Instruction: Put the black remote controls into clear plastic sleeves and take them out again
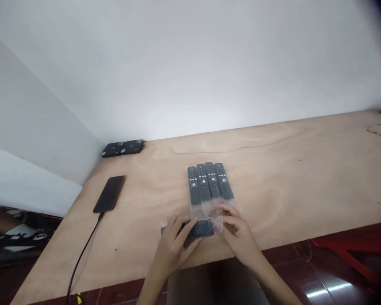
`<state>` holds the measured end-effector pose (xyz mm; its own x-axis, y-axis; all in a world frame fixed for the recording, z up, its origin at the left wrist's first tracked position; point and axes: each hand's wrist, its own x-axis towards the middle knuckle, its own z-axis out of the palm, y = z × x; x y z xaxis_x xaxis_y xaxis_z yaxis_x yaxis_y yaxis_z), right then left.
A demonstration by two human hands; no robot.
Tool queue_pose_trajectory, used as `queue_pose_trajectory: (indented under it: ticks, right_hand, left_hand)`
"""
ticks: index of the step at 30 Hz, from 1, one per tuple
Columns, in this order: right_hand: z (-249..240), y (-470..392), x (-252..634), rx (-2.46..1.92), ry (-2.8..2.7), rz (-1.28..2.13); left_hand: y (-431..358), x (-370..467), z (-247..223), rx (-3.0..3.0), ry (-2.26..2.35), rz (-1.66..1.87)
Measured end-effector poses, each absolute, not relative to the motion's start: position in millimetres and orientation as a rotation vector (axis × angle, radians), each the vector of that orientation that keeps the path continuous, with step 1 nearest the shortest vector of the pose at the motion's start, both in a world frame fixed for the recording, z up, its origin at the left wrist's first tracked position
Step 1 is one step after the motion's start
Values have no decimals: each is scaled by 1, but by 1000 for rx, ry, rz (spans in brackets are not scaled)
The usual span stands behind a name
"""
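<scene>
Near the table's front edge, a black remote control [204, 228] lies sideways in a clear plastic sleeve. My left hand [177, 238] is closed around its left part, covering much of it. The fingers of my right hand [238, 232] pinch the loose end of the sleeve [218, 223], to the right of the remote. Just beyond my hands, several more black remotes [210, 180] rest side by side in clear sleeves, buttons facing up. My right fingertips are close to the near ends of those sleeves; whether they touch, I cannot tell.
A phone [109, 194] lies on the wooden table [146, 190] at the left, with a black cable [85, 248] running off the front edge. Two black boxes [123, 148] stand at the back left corner, by the white wall. A red chair [352, 250] is at the lower right.
</scene>
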<state>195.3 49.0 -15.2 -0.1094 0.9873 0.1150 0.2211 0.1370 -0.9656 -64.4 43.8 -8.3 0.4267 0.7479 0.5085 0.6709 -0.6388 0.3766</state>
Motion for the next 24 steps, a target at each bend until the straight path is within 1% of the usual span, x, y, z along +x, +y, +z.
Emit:
queue_pose_trajectory:
  ticks: [10, 14, 24]
  right_hand:
    - [-21, 52, 190, -1182, -1457, 1034]
    - [-18, 52, 184, -1259, -1468, 1013]
    - [-6, 54, 187, -1237, -1420, 1210]
  left_hand:
    - [43, -65, -7, 2568, 1274, 1033]
    - [43, -65, -8, 2590, 1241, 990]
    - [43, -72, -15, 2535, 1205, 881]
